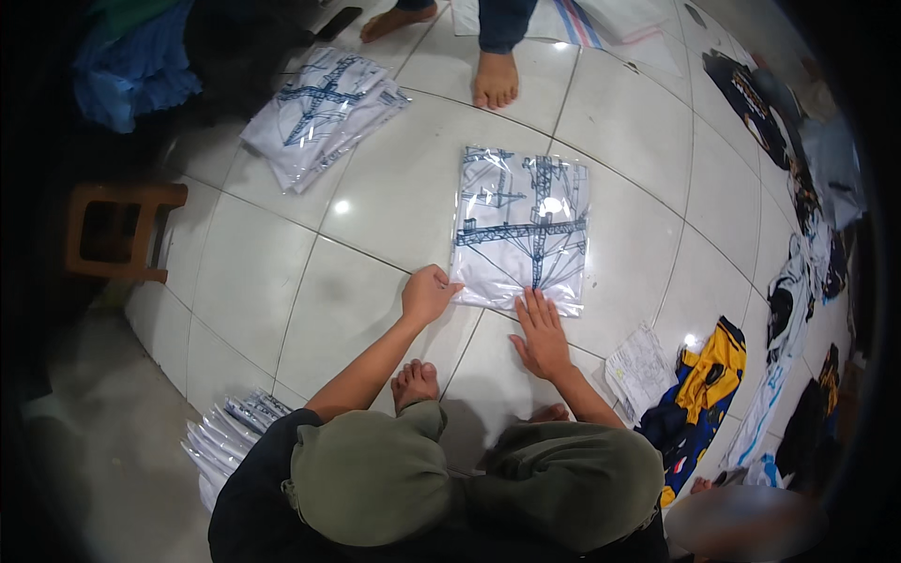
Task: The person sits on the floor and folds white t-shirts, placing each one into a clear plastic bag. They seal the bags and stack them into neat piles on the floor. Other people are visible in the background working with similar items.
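A folded white garment with a blue tower-crane print, in a clear plastic bag (521, 229), lies flat on the tiled floor before me. My left hand (427, 293) pinches the bag's lower left corner between thumb and fingers. My right hand (543, 336) rests palm down with its fingers spread, fingertips on the bag's lower edge. Beyond my left hand, a small fanned pile of similar bagged garments (320, 112) lies on the tiles. Several more plastic-bagged garments (229, 440) are stacked beside my left hip.
A person's bare foot (497, 79) stands beyond the bag. An orange plastic stool (176, 195) is at left. Papers (640, 369) and a yellow and navy garment (711, 373) lie at right, with more clothing (788, 317) strewn farther right. A dark phone-like object (339, 24) lies at top.
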Motion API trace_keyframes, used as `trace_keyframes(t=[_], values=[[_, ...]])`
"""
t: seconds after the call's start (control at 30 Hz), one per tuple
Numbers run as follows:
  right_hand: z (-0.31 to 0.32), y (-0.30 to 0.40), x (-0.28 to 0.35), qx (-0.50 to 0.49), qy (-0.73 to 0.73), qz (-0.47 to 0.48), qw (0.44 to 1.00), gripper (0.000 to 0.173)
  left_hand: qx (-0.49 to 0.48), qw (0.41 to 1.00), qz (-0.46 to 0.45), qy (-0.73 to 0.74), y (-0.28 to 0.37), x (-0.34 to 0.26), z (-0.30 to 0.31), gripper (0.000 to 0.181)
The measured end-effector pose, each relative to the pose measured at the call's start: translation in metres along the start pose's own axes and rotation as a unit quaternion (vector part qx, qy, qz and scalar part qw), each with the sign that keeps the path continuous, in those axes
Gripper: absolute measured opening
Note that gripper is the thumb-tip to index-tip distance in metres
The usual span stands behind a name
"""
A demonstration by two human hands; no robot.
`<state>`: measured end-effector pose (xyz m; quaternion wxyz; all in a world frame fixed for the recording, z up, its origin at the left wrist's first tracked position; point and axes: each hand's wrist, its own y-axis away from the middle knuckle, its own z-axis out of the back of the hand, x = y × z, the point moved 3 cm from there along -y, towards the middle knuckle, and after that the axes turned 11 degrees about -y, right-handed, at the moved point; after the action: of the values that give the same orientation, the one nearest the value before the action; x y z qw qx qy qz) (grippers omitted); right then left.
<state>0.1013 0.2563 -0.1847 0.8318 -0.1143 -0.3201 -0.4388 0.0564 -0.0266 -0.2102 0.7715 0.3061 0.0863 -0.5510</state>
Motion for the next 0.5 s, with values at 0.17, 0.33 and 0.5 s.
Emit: trace_keyframes(t=[0.17, 0.33, 0.5], values=[[0.021, 0.023, -0.045, -0.06, 0.085, -0.114, 0.988, 0.087, 0.03, 0.999, 0.012, 0.017, -0.004, 0.005, -0.005, 0.036], [0.033, 0.047, -0.056, -0.05, 0.084, -0.124, 0.987, 0.091, 0.023, 0.999, -0.002, 0.045, -0.003, -0.004, -0.011, 0.033], [0.028, 0.022, -0.009, -0.076, 0.064, -0.097, 0.99, 0.098, 0.101, 0.988, -0.034, 0.109, 0.008, 0.021, -0.041, 0.035]])
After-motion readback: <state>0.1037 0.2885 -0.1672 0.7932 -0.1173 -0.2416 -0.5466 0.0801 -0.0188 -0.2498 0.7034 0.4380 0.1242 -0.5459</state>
